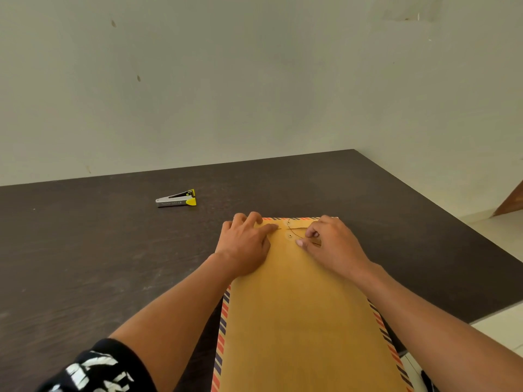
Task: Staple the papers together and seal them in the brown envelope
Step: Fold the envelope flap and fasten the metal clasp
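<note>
A brown envelope (300,312) with red and blue striped edges lies lengthwise on the dark table (85,250), its flap folded down at the far end. My left hand (244,244) presses the flap's left part with fingers spread. My right hand (331,244) pinches the thin closing string (294,233) beside the two round eyelets. No papers show; whatever is inside the envelope is hidden. A silver and yellow stapler (176,200) lies on the table, far left of the envelope.
A pale wall rises behind the table. The table's right edge runs diagonally, with light floor and a wooden piece (509,203) beyond it.
</note>
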Tool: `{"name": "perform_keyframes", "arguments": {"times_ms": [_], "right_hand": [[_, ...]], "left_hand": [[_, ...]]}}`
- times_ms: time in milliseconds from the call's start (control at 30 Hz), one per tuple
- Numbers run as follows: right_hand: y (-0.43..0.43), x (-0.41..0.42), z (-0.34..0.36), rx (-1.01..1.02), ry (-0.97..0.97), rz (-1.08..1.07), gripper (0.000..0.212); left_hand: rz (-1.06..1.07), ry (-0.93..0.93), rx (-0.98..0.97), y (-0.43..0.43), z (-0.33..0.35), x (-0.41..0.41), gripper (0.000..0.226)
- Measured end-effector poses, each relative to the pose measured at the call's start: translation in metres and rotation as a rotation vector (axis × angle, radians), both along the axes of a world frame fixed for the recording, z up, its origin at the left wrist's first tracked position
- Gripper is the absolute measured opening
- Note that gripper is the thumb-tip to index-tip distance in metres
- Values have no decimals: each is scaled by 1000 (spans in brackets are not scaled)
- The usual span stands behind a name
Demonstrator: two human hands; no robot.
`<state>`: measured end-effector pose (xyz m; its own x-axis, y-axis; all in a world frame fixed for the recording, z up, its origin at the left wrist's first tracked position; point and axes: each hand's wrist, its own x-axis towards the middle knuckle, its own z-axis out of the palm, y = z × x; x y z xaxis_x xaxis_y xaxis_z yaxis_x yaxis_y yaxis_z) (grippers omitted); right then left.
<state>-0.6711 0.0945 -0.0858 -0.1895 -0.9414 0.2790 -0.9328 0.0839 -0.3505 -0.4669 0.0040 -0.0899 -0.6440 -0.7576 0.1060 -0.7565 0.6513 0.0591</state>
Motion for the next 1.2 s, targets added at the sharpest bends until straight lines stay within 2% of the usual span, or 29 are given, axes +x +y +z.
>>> {"name": "perform_keyframes", "arguments": {"times_ms": [133, 333, 433, 533, 600, 733, 867, 1033, 1133, 1200], "right_hand": [[-1, 2, 2, -5, -15, -3, 9], [-4, 10, 1, 140, 168, -3, 13], [-3, 8, 4, 124, 47, -2, 19], [-2, 5, 6, 63, -100, -5, 11], [-2, 5, 6, 63, -136, -7, 7], [-1, 8, 6, 75, -166, -41, 16], [1, 13, 7, 34, -72, -55, 12], [-1, 22, 6, 208, 321, -55, 28], [3, 24, 13, 184, 303, -53, 22], [5, 22, 17, 166, 197, -34, 13]], "left_hand": [[17, 55, 21, -1, -4, 2, 45], [61, 95, -11, 6, -7, 3, 46], [71, 115, -12, 7, -9, 3, 46], [78, 123, -10, 6, -10, 3, 46], [84, 128, -16, 6, -11, 3, 46], [82, 137, -19, 6, -11, 4, 46], [80, 145, -9, 6, -12, 4, 46], [85, 141, -5, 5, -13, 4, 46], [84, 144, 3, 6, -12, 3, 46], [80, 143, 8, 6, -11, 3, 47]]}}
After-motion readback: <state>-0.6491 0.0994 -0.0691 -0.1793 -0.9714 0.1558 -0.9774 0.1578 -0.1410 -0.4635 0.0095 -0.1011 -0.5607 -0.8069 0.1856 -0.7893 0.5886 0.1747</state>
